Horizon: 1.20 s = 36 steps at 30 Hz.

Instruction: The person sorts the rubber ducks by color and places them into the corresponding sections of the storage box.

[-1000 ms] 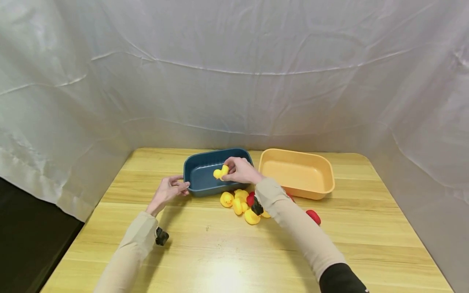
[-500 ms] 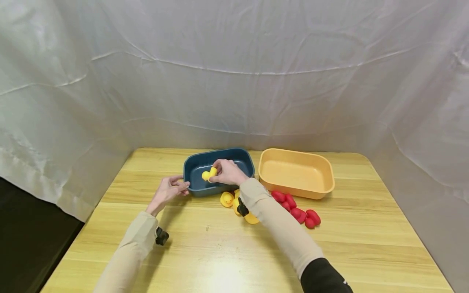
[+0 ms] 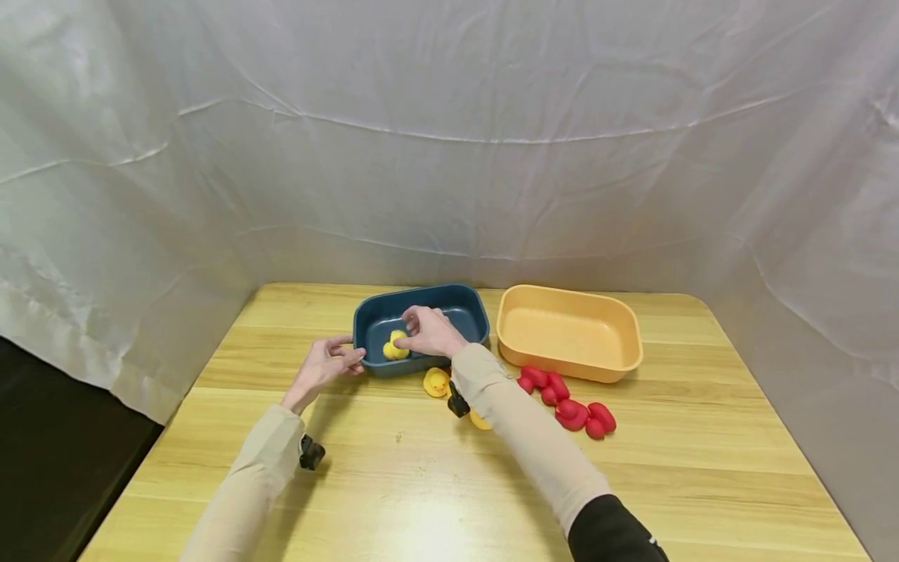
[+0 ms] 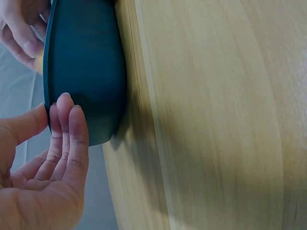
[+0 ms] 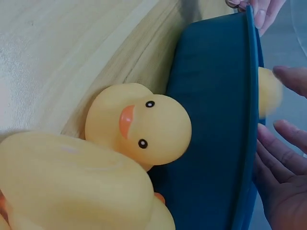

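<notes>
At the near left corner of the dark blue basin [image 3: 435, 295], my left hand [image 3: 323, 371] pinches the rim, thumb on one side and fingers on the other, as the left wrist view shows. My right hand [image 3: 431, 332] is over the basin with thumb and fingers parted. A yellow rubber duck [image 3: 396, 346] is inside the basin just below those fingers; in the right wrist view it looks blurred between them. Another yellow duck [image 5: 165, 129] sits on the table against the basin's near wall, with more yellow ducks beside it, partly covered by the right sleeve in the head view.
An orange basin [image 3: 576, 328] stands to the right of the blue one. Several red ducks [image 3: 572, 414] lie in front of it on the wooden table [image 3: 393, 484]. A pale curtain [image 3: 449, 156] hangs behind the table.
My right hand has moved left over the blue basin with the yellow duck, then its fingers have parted and the duck has dropped lower in the basin. The left hand stays at the rim.
</notes>
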Each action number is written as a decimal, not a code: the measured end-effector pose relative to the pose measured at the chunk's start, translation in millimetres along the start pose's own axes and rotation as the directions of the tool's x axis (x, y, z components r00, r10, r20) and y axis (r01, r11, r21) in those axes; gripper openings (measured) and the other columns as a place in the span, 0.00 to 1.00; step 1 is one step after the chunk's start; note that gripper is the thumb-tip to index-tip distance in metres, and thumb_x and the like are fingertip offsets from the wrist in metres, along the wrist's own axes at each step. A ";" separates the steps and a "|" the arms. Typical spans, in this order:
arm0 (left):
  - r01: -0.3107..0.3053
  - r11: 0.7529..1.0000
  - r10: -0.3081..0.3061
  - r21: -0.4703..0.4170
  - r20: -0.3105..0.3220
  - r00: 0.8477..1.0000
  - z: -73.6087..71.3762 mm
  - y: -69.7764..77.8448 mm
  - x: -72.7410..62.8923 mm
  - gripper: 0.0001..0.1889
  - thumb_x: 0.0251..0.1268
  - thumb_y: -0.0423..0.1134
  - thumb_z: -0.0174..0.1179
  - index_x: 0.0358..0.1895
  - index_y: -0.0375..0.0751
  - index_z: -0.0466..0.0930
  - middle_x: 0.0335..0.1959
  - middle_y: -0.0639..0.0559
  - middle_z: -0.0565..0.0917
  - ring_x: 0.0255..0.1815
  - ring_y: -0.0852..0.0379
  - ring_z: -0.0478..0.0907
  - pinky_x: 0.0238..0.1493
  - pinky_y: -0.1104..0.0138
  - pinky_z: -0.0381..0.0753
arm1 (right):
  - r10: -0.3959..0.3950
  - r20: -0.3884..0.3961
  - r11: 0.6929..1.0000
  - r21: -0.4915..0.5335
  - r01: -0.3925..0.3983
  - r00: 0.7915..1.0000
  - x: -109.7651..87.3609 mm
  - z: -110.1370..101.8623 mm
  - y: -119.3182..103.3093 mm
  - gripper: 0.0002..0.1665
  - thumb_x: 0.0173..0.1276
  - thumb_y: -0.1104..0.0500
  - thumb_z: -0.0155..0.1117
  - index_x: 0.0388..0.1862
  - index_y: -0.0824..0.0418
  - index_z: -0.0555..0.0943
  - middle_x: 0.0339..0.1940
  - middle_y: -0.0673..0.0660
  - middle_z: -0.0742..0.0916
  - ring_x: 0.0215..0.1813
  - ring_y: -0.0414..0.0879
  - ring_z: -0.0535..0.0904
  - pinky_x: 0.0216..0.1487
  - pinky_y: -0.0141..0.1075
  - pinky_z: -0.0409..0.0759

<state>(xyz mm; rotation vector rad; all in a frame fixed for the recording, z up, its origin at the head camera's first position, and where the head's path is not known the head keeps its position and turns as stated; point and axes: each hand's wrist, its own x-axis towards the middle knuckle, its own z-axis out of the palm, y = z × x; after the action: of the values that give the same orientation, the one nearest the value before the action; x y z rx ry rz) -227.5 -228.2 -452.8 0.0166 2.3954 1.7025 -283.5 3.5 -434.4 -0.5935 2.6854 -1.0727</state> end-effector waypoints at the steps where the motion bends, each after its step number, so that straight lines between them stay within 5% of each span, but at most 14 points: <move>1: -0.003 1.000 0.003 -0.004 -0.002 1.000 0.3 0.1 0.0 0.30 0.73 0.33 0.59 0.71 0.19 0.61 0.35 0.45 0.87 0.30 0.59 0.87 0.46 0.61 0.90 | -0.003 -0.001 1.000 0.015 0.003 1.000 -1.4 -1.7 0.0 0.34 0.63 0.50 0.74 0.64 0.64 0.77 0.54 0.59 0.87 0.56 0.51 0.81 0.62 0.43 0.81; 8: -0.034 0.999 0.034 -0.030 0.005 0.999 4.4 -0.5 1.7 0.31 0.72 0.32 0.60 0.70 0.17 0.62 0.38 0.38 0.87 0.29 0.61 0.87 0.43 0.64 0.90 | -0.095 -0.051 0.993 0.060 0.098 0.994 -26.0 -24.5 10.2 0.32 0.65 0.55 0.73 0.66 0.64 0.76 0.58 0.65 0.86 0.58 0.53 0.84 0.65 0.45 0.82; 13: -0.030 0.999 0.030 -0.042 0.005 1.000 9.2 1.1 0.5 0.31 0.72 0.32 0.60 0.70 0.17 0.61 0.40 0.34 0.86 0.28 0.61 0.86 0.43 0.63 0.90 | -0.185 -0.048 0.978 0.093 0.189 0.982 -65.1 -46.6 29.0 0.27 0.67 0.61 0.69 0.64 0.67 0.77 0.57 0.66 0.86 0.56 0.56 0.84 0.64 0.47 0.82; 25: -0.033 0.999 0.033 -0.017 -0.003 0.999 15.7 5.5 -0.5 0.30 0.72 0.32 0.60 0.70 0.18 0.62 0.41 0.32 0.86 0.28 0.61 0.86 0.43 0.62 0.90 | -0.253 0.019 0.967 0.034 0.252 0.967 -158.7 -83.8 92.9 0.24 0.67 0.64 0.69 0.60 0.71 0.79 0.55 0.67 0.87 0.56 0.59 0.84 0.62 0.54 0.82; 31: -0.031 0.999 0.031 0.007 -0.019 0.999 13.9 2.3 0.1 0.29 0.72 0.32 0.59 0.70 0.19 0.63 0.36 0.43 0.87 0.30 0.56 0.88 0.44 0.60 0.90 | -0.251 0.028 0.968 0.033 0.250 0.968 -173.7 -84.7 114.3 0.22 0.66 0.64 0.71 0.58 0.69 0.80 0.53 0.66 0.88 0.50 0.57 0.85 0.57 0.52 0.85; 36: -0.042 0.999 0.042 0.008 -0.009 0.999 13.1 1.7 0.4 0.30 0.72 0.32 0.59 0.70 0.17 0.62 0.33 0.48 0.86 0.31 0.53 0.89 0.45 0.57 0.90 | -0.272 0.015 0.962 -0.030 0.272 0.962 -174.3 -80.9 120.5 0.21 0.64 0.61 0.73 0.54 0.67 0.83 0.47 0.61 0.89 0.43 0.50 0.83 0.49 0.38 0.85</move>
<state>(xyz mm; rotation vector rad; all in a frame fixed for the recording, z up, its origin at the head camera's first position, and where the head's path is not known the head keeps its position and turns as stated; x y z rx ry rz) -225.8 -215.4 -455.4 0.0600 2.4249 1.7149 -187.3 207.9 -455.0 -0.9953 2.6701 -1.0869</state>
